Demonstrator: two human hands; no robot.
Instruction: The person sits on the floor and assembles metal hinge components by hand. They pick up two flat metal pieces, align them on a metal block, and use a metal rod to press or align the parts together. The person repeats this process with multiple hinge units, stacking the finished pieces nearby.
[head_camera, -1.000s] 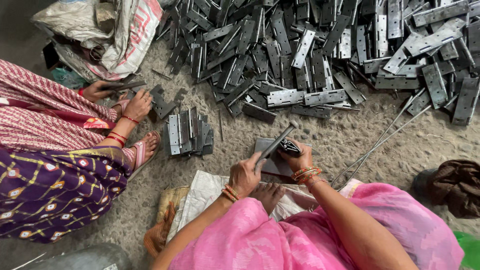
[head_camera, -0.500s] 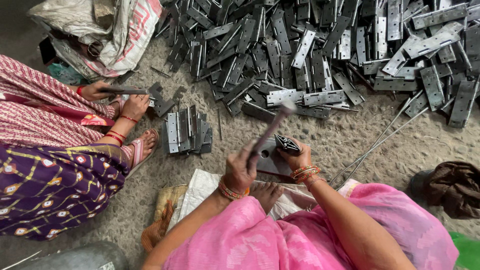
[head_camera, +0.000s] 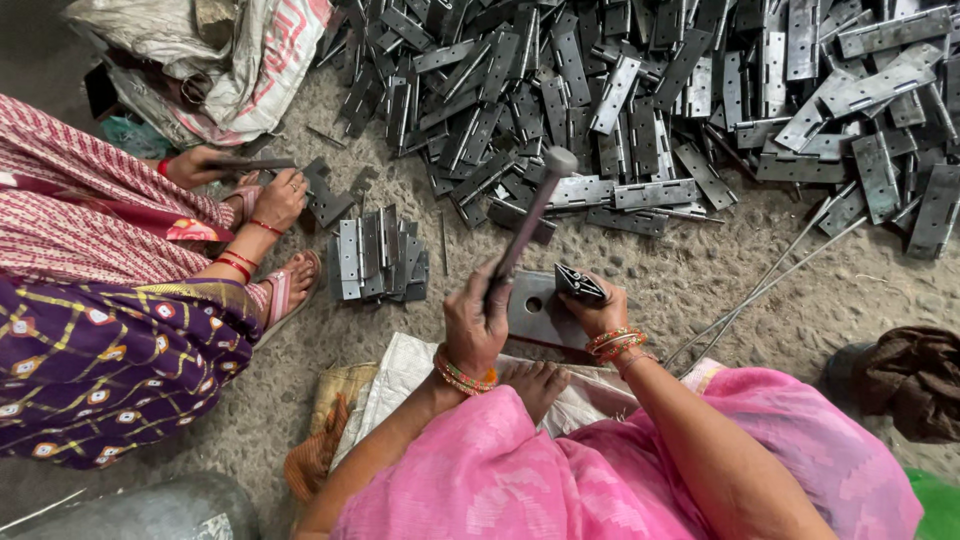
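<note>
My left hand (head_camera: 476, 322) grips the handle of a hammer (head_camera: 533, 210), raised with its head up over the pile. My right hand (head_camera: 597, 312) holds a dark folded metal hinge (head_camera: 578, 284) on edge against a flat steel block with a hole (head_camera: 535, 310) on the ground. My bare foot (head_camera: 535, 385) rests on a white sack just below the block. Both wrists wear orange bangles, and pink cloth covers my lap.
A large heap of grey hinges (head_camera: 660, 90) fills the top. A small stack of hinges (head_camera: 375, 255) stands at left by a co-worker's foot (head_camera: 285, 290) and hands (head_camera: 275, 195). Thin rods (head_camera: 770, 280) lie at right, a brown cloth (head_camera: 905, 380) beyond.
The hammer has swung up from lying low over the block to a raised position. My right hand stayed on the hinge. The co-worker's hands shifted slightly at left.
</note>
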